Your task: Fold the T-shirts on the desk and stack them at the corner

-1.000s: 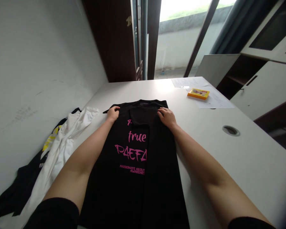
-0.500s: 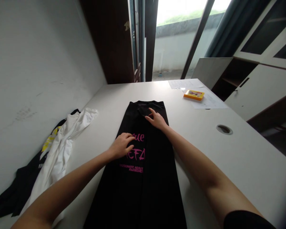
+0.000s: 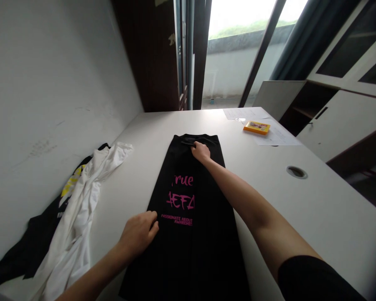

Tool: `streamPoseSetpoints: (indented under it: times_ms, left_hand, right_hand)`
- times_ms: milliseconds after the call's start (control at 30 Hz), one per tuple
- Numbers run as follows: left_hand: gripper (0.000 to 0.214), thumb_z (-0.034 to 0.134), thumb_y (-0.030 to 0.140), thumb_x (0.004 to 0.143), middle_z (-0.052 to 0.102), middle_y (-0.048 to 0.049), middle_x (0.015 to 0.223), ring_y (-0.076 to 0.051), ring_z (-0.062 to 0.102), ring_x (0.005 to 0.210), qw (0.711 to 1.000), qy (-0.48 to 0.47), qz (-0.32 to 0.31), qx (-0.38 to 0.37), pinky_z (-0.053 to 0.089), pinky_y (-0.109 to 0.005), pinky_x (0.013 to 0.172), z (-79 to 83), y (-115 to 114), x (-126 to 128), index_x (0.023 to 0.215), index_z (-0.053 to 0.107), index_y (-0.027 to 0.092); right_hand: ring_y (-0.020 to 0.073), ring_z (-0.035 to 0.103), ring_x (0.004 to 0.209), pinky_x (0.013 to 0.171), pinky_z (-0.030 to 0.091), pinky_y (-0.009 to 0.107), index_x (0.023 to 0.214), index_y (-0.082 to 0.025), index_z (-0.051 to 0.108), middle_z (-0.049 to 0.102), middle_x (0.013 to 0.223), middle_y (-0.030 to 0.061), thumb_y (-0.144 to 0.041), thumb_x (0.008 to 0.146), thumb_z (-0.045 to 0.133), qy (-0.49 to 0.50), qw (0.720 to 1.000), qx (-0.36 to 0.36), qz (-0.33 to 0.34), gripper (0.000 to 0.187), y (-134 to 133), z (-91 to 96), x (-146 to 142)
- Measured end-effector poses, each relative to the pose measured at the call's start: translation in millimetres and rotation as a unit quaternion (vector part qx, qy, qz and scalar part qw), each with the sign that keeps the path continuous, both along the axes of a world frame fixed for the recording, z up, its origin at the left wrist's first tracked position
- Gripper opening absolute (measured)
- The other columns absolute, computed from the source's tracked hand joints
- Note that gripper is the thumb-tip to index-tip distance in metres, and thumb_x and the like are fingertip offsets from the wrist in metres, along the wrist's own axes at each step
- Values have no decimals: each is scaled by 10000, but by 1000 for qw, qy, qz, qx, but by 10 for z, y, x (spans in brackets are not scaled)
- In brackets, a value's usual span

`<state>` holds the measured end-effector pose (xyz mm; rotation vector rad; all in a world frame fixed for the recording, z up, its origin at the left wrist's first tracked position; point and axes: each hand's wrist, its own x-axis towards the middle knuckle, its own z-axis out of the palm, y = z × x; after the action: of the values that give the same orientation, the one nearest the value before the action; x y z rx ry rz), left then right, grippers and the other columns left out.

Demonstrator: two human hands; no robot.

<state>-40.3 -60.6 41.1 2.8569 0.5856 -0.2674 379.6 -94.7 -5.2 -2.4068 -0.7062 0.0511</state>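
Note:
A black T-shirt [image 3: 178, 251], folded into a long narrow strip, lies lengthwise on the white table. Pink lettering [image 3: 181, 200] shows on its upper half, cut off along a fold on the right. Near the top end, my right hand [image 3: 201, 152] is closed on a gathered bit of the black cloth. My left hand [image 3: 138, 232] rests at the shirt's left edge, beside the lowest line of lettering, its fingers curled in on the cloth there. The fingertips of both hands are partly hidden.
White clothing [image 3: 78, 221] and a black garment with yellow print [image 3: 47, 221] lie along the left wall. At the table's [image 3: 260, 175] far right, a yellow-orange box [image 3: 257, 127] sits on paper sheets [image 3: 280, 136]. A round cable hole [image 3: 297, 172] is nearer.
My left hand has moved off the lettering, toward me and left to the shirt's edge, its fingers curling. My right hand has closed on cloth near the top. The view has shifted slightly.

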Motion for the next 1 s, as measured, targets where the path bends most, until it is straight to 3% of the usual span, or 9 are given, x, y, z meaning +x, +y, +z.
streamPoseSetpoints:
  times_ms: [100,200,367,533,600,733,867,933,1000]
  left_hand:
    - [212,466,277,966,569,15,751,-171,543,710,992,-45,18,-114,319,-293,656,109,-33,124,765,433,218]
    - [251,459,315,974,492,38,693,-145,474,664,967,-96,5,-238,313,-276,639,200,-147,288,751,407,215]
    - [228,521,308,945,541,33,742,-139,496,695,954,-103,-58,-275,305,-269,638,153,-465,572,752,454,207]
    - [184,547,305,922,598,23,737,-155,539,674,971,-43,-85,-222,262,-281,609,-29,-670,711,765,512,216]
    - [178,550,306,915,593,23,707,-157,537,645,975,-29,-84,-205,246,-284,595,-44,-677,726,762,521,220]
    - [246,510,345,961,600,24,690,-153,560,633,973,-14,-74,-218,272,-277,587,45,-616,725,752,536,217]
    - [280,555,498,971,669,9,782,-187,625,704,973,-18,-67,-221,366,-281,617,152,-653,582,987,603,223]
    - [409,633,502,934,712,-17,940,-217,666,812,969,-30,-130,-207,430,-300,691,149,-738,435,1235,565,233]
    - [426,663,458,929,713,-24,1042,-232,680,890,954,-26,-232,-186,464,-323,766,104,-828,280,1294,549,270]
  right_hand:
    - [290,685,1033,898,528,368,1043,-204,735,753,1060,111,-415,968,502,57,989,135,-1,323,34,66,191]
    - [268,691,961,836,566,353,977,-186,715,741,966,87,-502,955,496,125,955,269,-22,384,-19,138,441]
    - [233,702,883,801,599,352,997,-200,675,723,905,47,-510,929,560,189,893,406,-33,337,-296,171,759]
    - [227,703,795,766,607,367,934,-171,673,726,846,61,-307,882,620,294,897,323,-64,155,-633,2,778]
    - [220,704,804,776,606,358,928,-173,670,728,852,62,-298,891,615,302,892,329,-66,141,-711,-56,749]
    - [222,700,829,801,607,366,1002,-201,667,733,893,56,-398,926,590,285,874,393,-33,224,-779,-100,711]
    - [230,685,820,803,592,379,1033,-205,675,724,876,47,-369,851,614,271,903,328,-54,253,-815,-147,689]
    - [243,674,849,814,577,385,1032,-207,692,717,865,44,-365,808,617,235,929,282,-51,284,-827,-177,687]
    - [261,662,903,842,560,396,1043,-215,704,718,884,47,-385,796,607,193,945,260,-33,315,-828,-200,696]
